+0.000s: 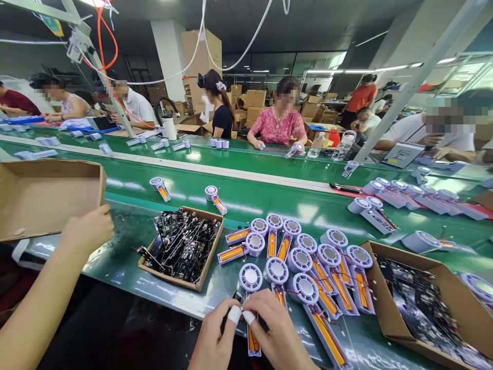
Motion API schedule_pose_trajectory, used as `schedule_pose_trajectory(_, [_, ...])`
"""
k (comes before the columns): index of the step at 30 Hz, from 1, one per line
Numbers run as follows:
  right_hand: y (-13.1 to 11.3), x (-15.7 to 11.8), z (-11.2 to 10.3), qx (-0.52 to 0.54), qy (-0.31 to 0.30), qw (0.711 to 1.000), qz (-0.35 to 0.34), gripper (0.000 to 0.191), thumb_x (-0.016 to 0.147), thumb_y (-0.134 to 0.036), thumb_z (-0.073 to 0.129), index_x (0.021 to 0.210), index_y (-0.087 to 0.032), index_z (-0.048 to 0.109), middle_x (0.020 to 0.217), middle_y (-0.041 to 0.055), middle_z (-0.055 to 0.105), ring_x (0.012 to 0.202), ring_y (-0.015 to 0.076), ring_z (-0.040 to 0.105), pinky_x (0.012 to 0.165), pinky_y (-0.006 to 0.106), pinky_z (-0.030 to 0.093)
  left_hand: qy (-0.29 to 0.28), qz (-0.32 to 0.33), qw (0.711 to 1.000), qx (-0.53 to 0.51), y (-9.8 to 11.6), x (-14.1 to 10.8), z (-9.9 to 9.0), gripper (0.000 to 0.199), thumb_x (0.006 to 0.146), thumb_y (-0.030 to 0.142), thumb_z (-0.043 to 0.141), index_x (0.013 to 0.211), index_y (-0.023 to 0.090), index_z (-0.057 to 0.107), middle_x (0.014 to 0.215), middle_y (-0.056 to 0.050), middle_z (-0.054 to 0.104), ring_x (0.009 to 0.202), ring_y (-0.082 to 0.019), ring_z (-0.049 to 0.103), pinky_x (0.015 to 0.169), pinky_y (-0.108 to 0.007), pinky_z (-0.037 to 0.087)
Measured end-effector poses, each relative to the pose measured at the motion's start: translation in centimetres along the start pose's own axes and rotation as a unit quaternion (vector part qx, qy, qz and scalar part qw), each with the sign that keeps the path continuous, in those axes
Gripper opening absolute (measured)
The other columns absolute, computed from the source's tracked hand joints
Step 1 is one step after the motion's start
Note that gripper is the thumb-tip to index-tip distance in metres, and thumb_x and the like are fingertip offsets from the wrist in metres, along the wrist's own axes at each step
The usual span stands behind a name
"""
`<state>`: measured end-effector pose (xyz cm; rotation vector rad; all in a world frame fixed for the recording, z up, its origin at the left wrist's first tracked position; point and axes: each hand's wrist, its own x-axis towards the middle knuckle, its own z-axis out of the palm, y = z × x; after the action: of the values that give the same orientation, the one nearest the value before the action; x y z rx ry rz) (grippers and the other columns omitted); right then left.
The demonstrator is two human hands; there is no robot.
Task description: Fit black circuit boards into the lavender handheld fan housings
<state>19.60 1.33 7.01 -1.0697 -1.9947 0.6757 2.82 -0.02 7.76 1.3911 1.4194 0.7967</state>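
My left hand and my right hand meet at the front edge of the bench, thumbs wrapped in white tape or finger covers. Both are closed in a pinch over a lilac handheld fan unit with its orange battery exposed. A small dark circuit board shows between the left fingers. Whatever the right fingertips pinch is too small to make out. Beyond them lie several similar fan units with thin red and black wires. A shallow carton of black circuit boards sits ahead to the left.
Another cardboard box of boards stands at the right. From the left, another person's hand grips an open cardboard box. A green conveyor crosses ahead with fan units, a cutter knife beside it. Several people sit opposite.
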Motion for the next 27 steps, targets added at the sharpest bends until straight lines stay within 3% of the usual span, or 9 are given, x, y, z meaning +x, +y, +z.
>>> schedule_pose_trajectory(5, [-0.2, 0.5, -0.1, -0.015, -0.005, 1.000, -0.002, 0.022, 0.089, -0.004, 0.050, 0.095, -0.024, 0.057, 0.093, 0.0023, 0.061, 0.087, 0.0190, 0.058, 0.074, 0.031, 0.049, 0.008, 0.017, 1.000, -0.013, -0.2, 0.1, 0.3, 0.027, 0.092, 0.042, 0.047, 0.093, 0.021, 0.065, 0.086, -0.005, 0.067, 0.079, -0.021, 0.058, 0.072, -0.026, 0.043])
schedule_pose_trajectory(8, [-0.2, 1.0, -0.4, -0.026, 0.003, 0.999, 0.025, 0.024, 0.087, -0.002, 0.052, 0.093, -0.024, 0.058, 0.092, 0.0016, 0.060, 0.087, 0.0190, 0.057, 0.075, 0.032, 0.048, 0.044, -0.008, 0.997, -0.061, -0.3, -0.2, 0.6, 0.029, 0.088, 0.040, 0.052, 0.108, 0.022, 0.062, 0.081, -0.003, 0.068, 0.062, -0.017, 0.054, 0.058, -0.024, 0.040])
schedule_pose_trajectory(11, [-0.3, 1.7, -0.8, -0.056, -0.021, 0.997, 0.041, 0.025, 0.085, -0.001, 0.053, 0.092, -0.024, 0.059, 0.092, 0.0014, 0.059, 0.087, 0.0195, 0.056, 0.076, 0.033, 0.048, 0.094, -0.030, 0.993, -0.068, -0.3, -0.4, 0.7, 0.040, 0.084, 0.038, 0.057, 0.121, 0.023, 0.057, 0.081, -0.003, 0.071, 0.054, -0.016, 0.053, 0.055, -0.025, 0.042])
schedule_pose_trajectory(15, [-0.6, 2.0, -1.2, -0.099, -0.052, 0.993, 0.044, 0.025, 0.085, 0.000, 0.052, 0.092, -0.023, 0.059, 0.092, 0.0027, 0.058, 0.086, 0.0208, 0.055, 0.074, 0.035, 0.048, 0.080, -0.011, 0.997, -0.023, 0.2, -0.4, 0.6, 0.030, 0.088, 0.039, 0.053, 0.109, 0.023, 0.065, 0.058, 0.001, 0.064, 0.049, -0.016, 0.055, 0.053, -0.024, 0.044])
schedule_pose_trajectory(17, [-0.9, 2.0, -1.2, -0.124, -0.059, 0.990, 0.040, 0.026, 0.084, 0.001, 0.051, 0.092, -0.022, 0.058, 0.091, 0.0033, 0.057, 0.085, 0.0220, 0.054, 0.073, 0.036, 0.048, 0.080, 0.003, 0.997, -0.019, 0.3, -0.5, 0.5, 0.027, 0.088, 0.036, 0.053, 0.106, 0.024, 0.068, 0.064, -0.001, 0.069, 0.049, -0.016, 0.057, 0.051, -0.023, 0.046])
schedule_pose_trajectory(22, [-1.2, 1.9, -1.0, -0.154, -0.077, 0.985, 0.035, 0.025, 0.085, 0.002, 0.049, 0.092, -0.021, 0.056, 0.092, 0.0040, 0.057, 0.086, 0.0235, 0.052, 0.078, 0.041, 0.046, 0.119, 0.061, 0.991, 0.017, -1.0, -0.8, 0.5, 0.033, 0.085, 0.026, 0.052, 0.113, 0.025, 0.070, 0.103, -0.007, 0.075, 0.059, -0.015, 0.062, 0.049, -0.021, 0.051])
schedule_pose_trajectory(24, [-1.0, 1.9, -1.2, -0.139, -0.084, 0.986, 0.045, 0.025, 0.087, 0.001, 0.049, 0.094, -0.022, 0.057, 0.093, 0.0037, 0.057, 0.088, 0.0231, 0.052, 0.079, 0.040, 0.045, 0.100, 0.073, 0.992, 0.025, -1.5, -0.6, 0.2, 0.034, 0.086, 0.027, 0.052, 0.114, 0.025, 0.070, 0.107, -0.008, 0.075, 0.060, -0.015, 0.063, 0.049, -0.020, 0.051])
schedule_pose_trajectory(27, [-0.7, 2.0, -1.5, -0.090, -0.096, 0.990, 0.060, 0.023, 0.090, -0.002, 0.049, 0.096, -0.023, 0.058, 0.095, 0.0030, 0.057, 0.090, 0.0218, 0.053, 0.079, 0.037, 0.045, 0.026, 0.044, 0.998, 0.024, -1.1, -0.1, -0.6, 0.033, 0.088, 0.027, 0.051, 0.115, 0.022, 0.068, 0.095, -0.007, 0.075, 0.060, -0.014, 0.063, 0.058, -0.021, 0.053])
